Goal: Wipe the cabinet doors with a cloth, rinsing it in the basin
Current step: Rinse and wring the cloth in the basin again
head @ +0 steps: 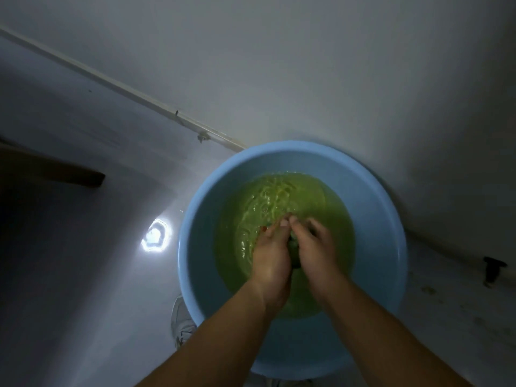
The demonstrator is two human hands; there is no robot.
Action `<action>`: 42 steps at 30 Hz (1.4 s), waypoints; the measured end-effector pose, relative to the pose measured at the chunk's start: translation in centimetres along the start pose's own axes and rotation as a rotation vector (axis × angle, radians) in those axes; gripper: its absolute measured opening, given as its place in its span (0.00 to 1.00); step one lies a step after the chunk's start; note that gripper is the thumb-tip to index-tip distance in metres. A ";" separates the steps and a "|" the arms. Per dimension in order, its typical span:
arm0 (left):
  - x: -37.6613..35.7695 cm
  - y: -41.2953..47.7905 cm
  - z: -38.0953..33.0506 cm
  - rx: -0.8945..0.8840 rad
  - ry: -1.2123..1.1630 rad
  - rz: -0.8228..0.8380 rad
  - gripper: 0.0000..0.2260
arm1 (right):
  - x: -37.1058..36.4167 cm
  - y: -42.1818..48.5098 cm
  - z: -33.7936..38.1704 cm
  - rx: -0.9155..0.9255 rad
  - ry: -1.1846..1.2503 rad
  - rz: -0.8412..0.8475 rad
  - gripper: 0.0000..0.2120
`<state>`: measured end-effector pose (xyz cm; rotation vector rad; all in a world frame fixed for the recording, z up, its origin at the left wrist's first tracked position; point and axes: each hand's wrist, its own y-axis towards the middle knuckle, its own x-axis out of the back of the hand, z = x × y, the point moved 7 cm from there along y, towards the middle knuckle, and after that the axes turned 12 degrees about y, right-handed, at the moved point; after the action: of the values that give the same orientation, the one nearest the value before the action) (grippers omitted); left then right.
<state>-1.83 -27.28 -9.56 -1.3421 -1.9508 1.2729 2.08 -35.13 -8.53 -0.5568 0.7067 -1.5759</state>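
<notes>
A round light-blue basin (pixel 374 208) stands on the floor below me, holding rippling yellow-green water (pixel 279 199). Both my hands are down in it, side by side. My left hand (pixel 272 255) and my right hand (pixel 314 247) squeeze a dark cloth (pixel 294 248) between them; only a narrow dark strip of it shows between the palms, the rest is hidden. My thumbs meet at the top, and the fingers curl around the cloth under the water's surface.
A pale wall with a thin white strip (pixel 117 85) running diagonally rises behind the basin. A bright light reflection (pixel 155 236) shines on the glossy floor at left. A white shoe (pixel 181 325) shows beside the basin. A small dark object (pixel 492 270) sits at right.
</notes>
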 end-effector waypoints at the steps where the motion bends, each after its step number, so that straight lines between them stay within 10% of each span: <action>1: -0.4 -0.1 0.3 -0.034 0.046 0.002 0.14 | 0.0 0.4 -0.1 -0.005 0.058 -0.018 0.06; 11: -0.8 -0.4 1.9 -0.045 0.106 0.027 0.21 | 0.0 1.6 -2.0 -0.164 0.211 -0.048 0.11; 16: 0.5 0.3 0.1 0.029 0.021 0.025 0.22 | -2.3 -1.0 -4.1 -0.159 0.052 0.098 0.23; 25: 1.1 1.5 1.2 0.022 0.152 -0.055 0.38 | 0.4 1.4 -1.6 0.078 -0.318 0.003 0.13; 29: 1.9 2.0 0.8 0.001 0.232 -0.024 0.19 | 0.5 2.2 -1.7 0.039 -0.374 0.042 0.16; 42: 1.2 2.6 2.2 0.082 0.171 0.040 0.16 | 1.1 2.0 -3.0 -0.056 -0.067 -0.020 0.11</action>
<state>-2.76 -26.94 -13.03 -1.4067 -1.7454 1.2004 1.21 -35.97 -12.11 -0.6570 0.6977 -1.5525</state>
